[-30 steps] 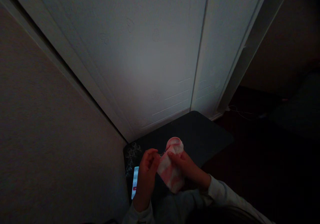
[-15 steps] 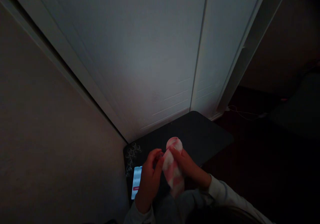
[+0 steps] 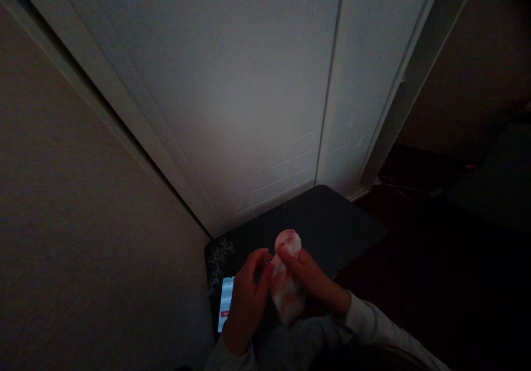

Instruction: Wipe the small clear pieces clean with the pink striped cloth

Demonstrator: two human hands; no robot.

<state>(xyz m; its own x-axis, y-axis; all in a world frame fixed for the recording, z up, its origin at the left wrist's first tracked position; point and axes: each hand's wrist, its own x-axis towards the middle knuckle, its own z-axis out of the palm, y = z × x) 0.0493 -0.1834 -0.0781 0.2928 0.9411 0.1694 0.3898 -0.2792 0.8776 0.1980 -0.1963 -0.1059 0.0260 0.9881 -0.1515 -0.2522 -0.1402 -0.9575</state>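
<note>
A soft pink-and-white sock hangs over the near side of the dark table, its rounded top folded. My right hand grips it from the right, the thumb pressed on it just below the fold. Close against its left edge, my left hand pinches a small clear plastic clip between thumb and fingers; part of the clip is hidden by the fingers. Several similar clear clips lie at the table's left corner. A lit phone lies beside my left hand, partly covered by it.
The dark table stands against a white panelled wardrobe door. A wall rises close on the left. A white cable runs over the dark floor at the right. The room is dim.
The sock has tilted and shifted slightly between my hands, and its folded top sits a little lower. Both hands keep nearly the same place.
</note>
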